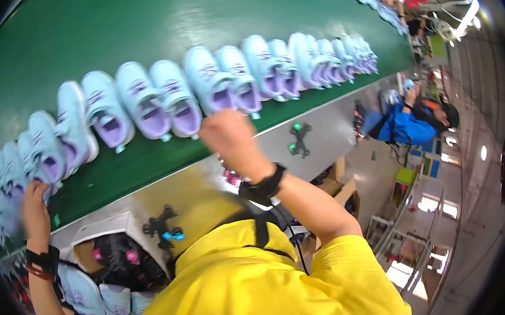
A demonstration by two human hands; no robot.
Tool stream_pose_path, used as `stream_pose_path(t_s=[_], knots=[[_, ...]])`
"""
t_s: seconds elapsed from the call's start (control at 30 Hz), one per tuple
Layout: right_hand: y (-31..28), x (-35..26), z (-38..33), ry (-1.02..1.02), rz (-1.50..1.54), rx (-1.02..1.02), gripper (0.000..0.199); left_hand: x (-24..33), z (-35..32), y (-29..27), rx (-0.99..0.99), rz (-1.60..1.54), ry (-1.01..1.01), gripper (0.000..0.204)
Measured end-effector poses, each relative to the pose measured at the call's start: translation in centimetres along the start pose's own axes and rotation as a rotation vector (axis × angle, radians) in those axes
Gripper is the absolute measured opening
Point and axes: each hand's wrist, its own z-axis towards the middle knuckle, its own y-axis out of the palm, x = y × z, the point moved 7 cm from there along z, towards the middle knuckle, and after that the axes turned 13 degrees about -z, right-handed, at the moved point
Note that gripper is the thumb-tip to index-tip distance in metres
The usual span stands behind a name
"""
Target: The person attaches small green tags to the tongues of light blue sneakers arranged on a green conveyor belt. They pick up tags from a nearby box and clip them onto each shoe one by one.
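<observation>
A long row of light blue children's shoes with purple insides [177, 96] lies across the green conveyor belt [127, 20]. My right hand [230, 135] hovers at the belt's near edge, fingers curled, just right of one shoe [180, 103]; what lies inside the fist is hidden. My left hand [35, 212], blurred, reaches up at the far left and touches the shoes [29, 165] crowded there. Both wrists carry black straps. My yellow shirt [267, 281] fills the lower middle.
A white box [110, 223] below the belt holds dark parts with pink pieces, and more pale blue shoes [96, 296] lie beneath it. Black clamps with teal knobs [165, 228] [298, 138] sit on the grey ledge. A person in blue [407, 124] works at the right.
</observation>
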Motion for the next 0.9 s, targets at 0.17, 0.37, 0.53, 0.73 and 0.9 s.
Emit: stream_pose_path(t_s=[0.17,0.37,0.53,0.73,0.9], knots=[[-7.8,22.8,-20.9,0.955,-0.186,-0.217,0.036,8.3,6.8,4.8,-0.001,-0.41,-0.121,0.051],[-3.9,26.0,-25.4,1.333,0.106,-0.198,0.038,9.2,8.2,5.3,0.14,-0.104,0.005,0.038],[-3.2,28.2,-25.9,1.343,0.366,-0.198,0.028,12.0,7.5,5.5,0.108,-0.221,0.02,0.039],[-5.2,18.0,-16.5,1.113,0.875,-0.114,0.015,11.8,7.6,4.4,0.012,-0.346,0.078,0.033],[2.7,-5.7,-2.0,0.628,1.133,-0.746,0.026,11.8,6.6,3.9,0.046,-0.341,0.197,0.029]])
